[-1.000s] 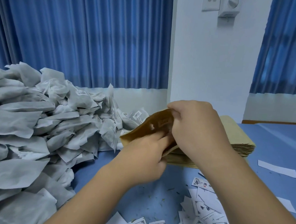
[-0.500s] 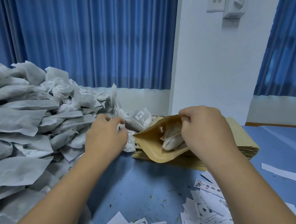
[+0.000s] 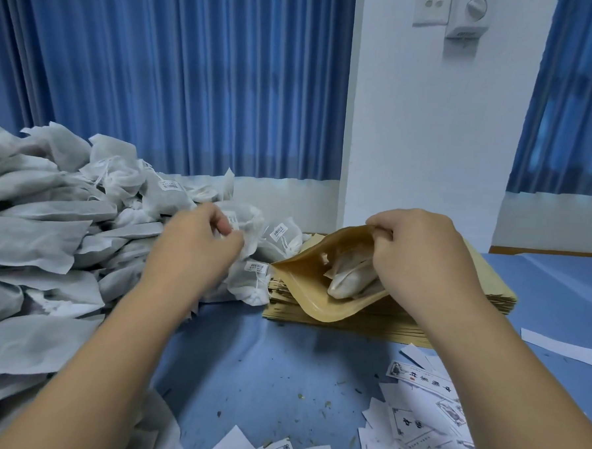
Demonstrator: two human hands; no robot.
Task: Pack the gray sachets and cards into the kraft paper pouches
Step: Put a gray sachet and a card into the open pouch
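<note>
- Pinching the upper lip of a brown pouch [image 3: 305,276], the right hand [image 3: 423,258] holds it open on the pouch stack [image 3: 483,296].
- Sachets [image 3: 350,278] lie inside it.
- The left hand [image 3: 197,253] curls round a sachet [image 3: 250,218] at the pile's [image 3: 47,232] edge.
- Cards [image 3: 421,419] lie scattered on the table [image 3: 262,377] near the right forearm.

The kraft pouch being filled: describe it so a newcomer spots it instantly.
Below the white pillar, a stack of flat kraft pouches lies on the blue table. One pouch rests on it, pinched by the right hand. Only its mouth gapes, showing sachets inside.
</note>
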